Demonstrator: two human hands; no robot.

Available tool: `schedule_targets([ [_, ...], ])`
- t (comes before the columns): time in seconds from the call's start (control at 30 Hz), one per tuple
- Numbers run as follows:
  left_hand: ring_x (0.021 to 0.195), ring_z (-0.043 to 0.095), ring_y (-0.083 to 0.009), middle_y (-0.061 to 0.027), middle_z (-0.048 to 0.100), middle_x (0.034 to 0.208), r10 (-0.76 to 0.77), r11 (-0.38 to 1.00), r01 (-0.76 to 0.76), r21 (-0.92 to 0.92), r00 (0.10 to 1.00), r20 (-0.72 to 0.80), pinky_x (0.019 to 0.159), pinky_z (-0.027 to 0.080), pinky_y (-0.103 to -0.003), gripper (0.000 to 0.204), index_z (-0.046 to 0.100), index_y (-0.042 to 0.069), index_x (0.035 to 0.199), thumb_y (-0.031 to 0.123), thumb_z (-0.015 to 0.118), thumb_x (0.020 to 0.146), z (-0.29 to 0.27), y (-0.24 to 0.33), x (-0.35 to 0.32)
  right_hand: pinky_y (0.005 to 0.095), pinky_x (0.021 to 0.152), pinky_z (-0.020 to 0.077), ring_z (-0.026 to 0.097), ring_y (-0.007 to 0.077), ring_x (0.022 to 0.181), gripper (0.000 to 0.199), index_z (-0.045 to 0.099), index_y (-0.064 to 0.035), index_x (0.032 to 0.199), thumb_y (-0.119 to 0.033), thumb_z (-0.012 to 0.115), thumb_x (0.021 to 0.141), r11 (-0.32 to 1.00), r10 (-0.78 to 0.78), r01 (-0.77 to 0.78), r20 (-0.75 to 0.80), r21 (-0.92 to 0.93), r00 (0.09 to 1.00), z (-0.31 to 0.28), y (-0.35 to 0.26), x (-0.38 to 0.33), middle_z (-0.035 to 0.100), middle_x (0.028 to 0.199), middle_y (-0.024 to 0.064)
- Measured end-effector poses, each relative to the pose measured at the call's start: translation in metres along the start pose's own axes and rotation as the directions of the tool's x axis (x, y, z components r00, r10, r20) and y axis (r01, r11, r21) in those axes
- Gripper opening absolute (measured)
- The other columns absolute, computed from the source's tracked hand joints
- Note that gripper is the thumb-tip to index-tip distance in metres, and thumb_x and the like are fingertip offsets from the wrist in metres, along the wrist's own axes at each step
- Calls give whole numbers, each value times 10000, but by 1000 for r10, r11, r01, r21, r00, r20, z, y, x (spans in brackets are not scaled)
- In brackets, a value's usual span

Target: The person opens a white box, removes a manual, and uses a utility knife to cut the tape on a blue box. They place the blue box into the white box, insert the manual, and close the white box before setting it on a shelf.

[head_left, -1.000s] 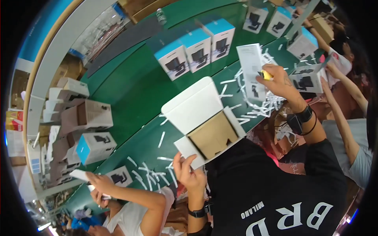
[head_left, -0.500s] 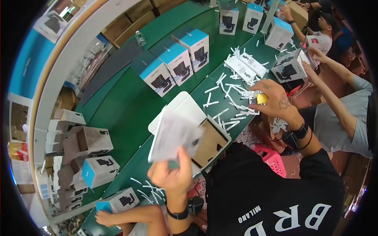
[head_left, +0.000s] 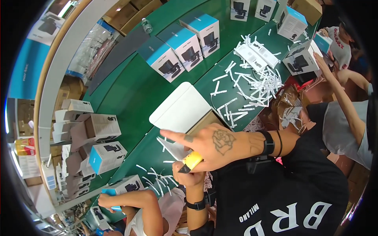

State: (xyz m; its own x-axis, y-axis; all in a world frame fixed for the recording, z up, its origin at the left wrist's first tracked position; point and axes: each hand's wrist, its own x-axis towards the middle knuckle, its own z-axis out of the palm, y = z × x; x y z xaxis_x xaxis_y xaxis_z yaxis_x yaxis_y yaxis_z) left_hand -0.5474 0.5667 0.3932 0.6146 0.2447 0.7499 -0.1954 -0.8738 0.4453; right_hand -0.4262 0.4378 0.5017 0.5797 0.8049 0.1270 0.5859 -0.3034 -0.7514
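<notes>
Long green table in a packing workshop, a curved white rail and stacked goods along its left side. Near the table edge lies an open cardboard box, its white lid flipped back flat on the green. The right hand crosses over the near corner of that box: index finger stretched out to the left, other fingers curled around a yellow utility knife with its dark tip pointing down-left. Just under it the left hand is closed in a fist, pinching a white sheet that sticks up beside the box; most of the sheet is hidden by the right hand. Black watch on the left wrist, black bands on the right wrist.

Loose white paper strips are scattered over the table right of the box, more of them near the front edge. Three blue-and-white product boxes stand in a row further up the table, well apart from the hands. More such boxes at the far right end. Another person's arm reaches toward those from the right. A third person's forearm lies at the lower left edge. Folded grey cartons are stacked at left.
</notes>
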Motion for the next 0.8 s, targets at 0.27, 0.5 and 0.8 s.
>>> schedule_targets([
  [0.27, 898, 632, -344, -183, 636, 989, -31, 999, 33, -25, 997, 64, 714, 518, -390, 342, 603, -43, 1078, 76, 715, 777, -22, -3, 1, 374, 528, 538, 689, 276, 589, 570, 579, -114, 1345, -236, 728, 809, 981, -151, 143, -51, -131, 987, 24, 14, 0, 689, 698, 49],
  [0.5, 1108, 567, -381, -248, 565, 1248, -362, 904, 351, -245, 932, 2, 954, 483, -479, 562, 542, -69, 1265, 138, 708, 769, -11, -1, -37, 309, 520, 510, 658, 208, 553, 318, 663, -97, 1055, -163, 779, 767, 936, -339, 320, -131, -146, 931, 0, 32, -39, 648, 675, 21],
  [0.8, 1388, 414, -498, -318, 416, 1498, -130, 986, 52, 155, 824, 551, 1142, 335, -571, 866, 431, -79, 1447, 396, 788, 817, 39, 38, 3, 379, 746, 517, 658, 291, 844, 471, 566, -39, 1180, -223, 801, 815, 880, 473, -448, -204, 160, 857, 17, 97, -64, 640, 972, 147],
])
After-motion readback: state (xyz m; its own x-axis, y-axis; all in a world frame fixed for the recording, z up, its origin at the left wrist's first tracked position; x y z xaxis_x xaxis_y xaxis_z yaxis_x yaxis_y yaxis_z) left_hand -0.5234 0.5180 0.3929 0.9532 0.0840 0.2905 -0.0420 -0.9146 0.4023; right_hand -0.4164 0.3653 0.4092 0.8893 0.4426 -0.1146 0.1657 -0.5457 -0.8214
